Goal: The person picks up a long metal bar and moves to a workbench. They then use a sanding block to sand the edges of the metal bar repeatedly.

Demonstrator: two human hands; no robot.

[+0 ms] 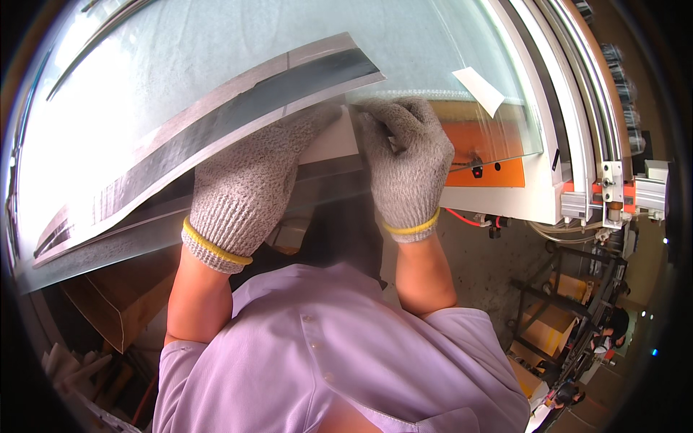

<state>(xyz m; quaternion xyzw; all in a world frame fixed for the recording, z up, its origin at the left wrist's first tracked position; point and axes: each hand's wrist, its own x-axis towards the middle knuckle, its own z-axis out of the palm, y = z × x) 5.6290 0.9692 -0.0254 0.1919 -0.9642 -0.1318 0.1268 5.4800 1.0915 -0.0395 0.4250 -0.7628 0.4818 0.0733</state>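
A long flexible strip [289,81], pale grey along its edges with a dark band down the middle, slants over a large glass sheet [238,36]. My left hand [249,169], in a grey knitted glove with a yellow cuff, grips the strip's near edge; its fingertips are partly hidden beneath it. Gloved the same way, my right hand [408,155] is closed in a pinch beside the strip's right end. What lies between those fingertips cannot be made out. A white flat piece [336,141] shows between the two hands, just below the strip.
A small white paper slip [480,90] lies on the glass at the right. Beneath the glass corner is an orange panel [491,177]. Metal rails [595,94] run along the right side. Cardboard [123,307] stands below left, and a dark metal rack [563,303] at lower right.
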